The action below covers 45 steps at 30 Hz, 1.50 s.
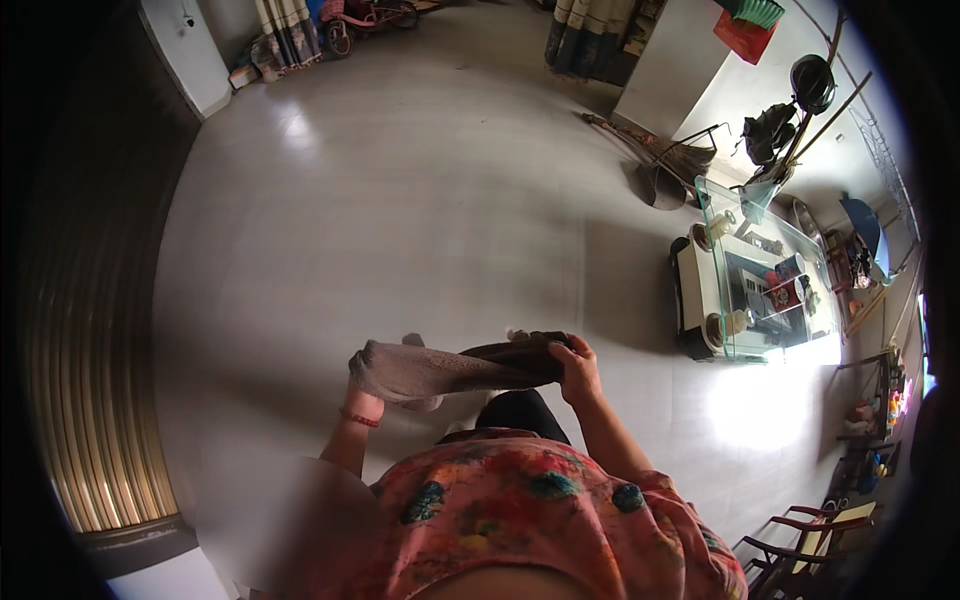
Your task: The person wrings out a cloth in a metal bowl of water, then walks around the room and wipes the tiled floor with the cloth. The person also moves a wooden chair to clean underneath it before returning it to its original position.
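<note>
A brown cloth (pixel 470 368) spans the gap between the hands. The right hand (pixel 580 376) pinches its end at three o'clock; at nine, the other end drapes over the left hand (pixel 366 403) (fabric hides those fingers, so I cannot tell their grip). Farther off, a glass-topped table (pixel 698 272) stands at two, a broom (pixel 690 159) at one, a pink bicycle (pixel 368 17) near eleven.
</note>
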### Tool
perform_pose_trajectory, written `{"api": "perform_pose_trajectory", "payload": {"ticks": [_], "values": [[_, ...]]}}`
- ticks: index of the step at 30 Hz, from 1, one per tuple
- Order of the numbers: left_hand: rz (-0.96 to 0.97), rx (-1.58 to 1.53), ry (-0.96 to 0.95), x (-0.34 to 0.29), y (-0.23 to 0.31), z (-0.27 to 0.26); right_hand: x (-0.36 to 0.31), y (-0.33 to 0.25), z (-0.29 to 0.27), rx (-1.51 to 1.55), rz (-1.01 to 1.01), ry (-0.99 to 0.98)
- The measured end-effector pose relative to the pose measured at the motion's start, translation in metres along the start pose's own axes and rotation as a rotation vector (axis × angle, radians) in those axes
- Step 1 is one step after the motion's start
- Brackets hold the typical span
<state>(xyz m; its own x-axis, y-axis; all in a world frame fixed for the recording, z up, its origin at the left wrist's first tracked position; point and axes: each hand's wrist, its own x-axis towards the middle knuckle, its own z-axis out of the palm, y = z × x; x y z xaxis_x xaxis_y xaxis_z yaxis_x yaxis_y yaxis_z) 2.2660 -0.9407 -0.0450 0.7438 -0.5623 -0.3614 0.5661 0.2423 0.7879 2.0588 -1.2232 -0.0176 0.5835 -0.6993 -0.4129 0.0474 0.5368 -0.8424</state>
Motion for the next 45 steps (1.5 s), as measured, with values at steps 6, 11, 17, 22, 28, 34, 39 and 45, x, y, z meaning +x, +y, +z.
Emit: {"api": "perform_pose_trajectory", "payload": {"ticks": [6,11,17,22,28,34,39,45], "values": [[-0.174,0.223,-0.099,0.12,0.03,0.068,0.115,-0.029,-0.007,0.009,0.091,0.085],[0.0,0.678,-0.332,0.185,0.041,0.107,0.222,-0.049,-0.004,-0.089,0.054,0.088],[0.217,1.114,-0.261,0.264,0.073,0.158,0.332,-0.102,0.014,-0.092,0.02,0.092],[0.014,1.044,-0.021,0.32,0.068,0.143,0.412,-0.131,0.027,-0.113,0.057,0.105],[0.011,0.843,-0.155,0.433,0.111,0.177,0.511,-0.159,0.049,-0.167,0.046,0.149],[0.077,0.901,-0.274,0.555,0.137,0.234,0.593,-0.219,0.061,-0.08,0.008,0.215],[0.016,0.758,-0.303,0.63,0.158,0.29,0.667,-0.244,0.059,-0.103,-0.006,0.266],[-0.116,0.725,-0.079,0.716,0.146,0.314,0.78,-0.258,0.062,-0.195,0.075,0.207]]}}
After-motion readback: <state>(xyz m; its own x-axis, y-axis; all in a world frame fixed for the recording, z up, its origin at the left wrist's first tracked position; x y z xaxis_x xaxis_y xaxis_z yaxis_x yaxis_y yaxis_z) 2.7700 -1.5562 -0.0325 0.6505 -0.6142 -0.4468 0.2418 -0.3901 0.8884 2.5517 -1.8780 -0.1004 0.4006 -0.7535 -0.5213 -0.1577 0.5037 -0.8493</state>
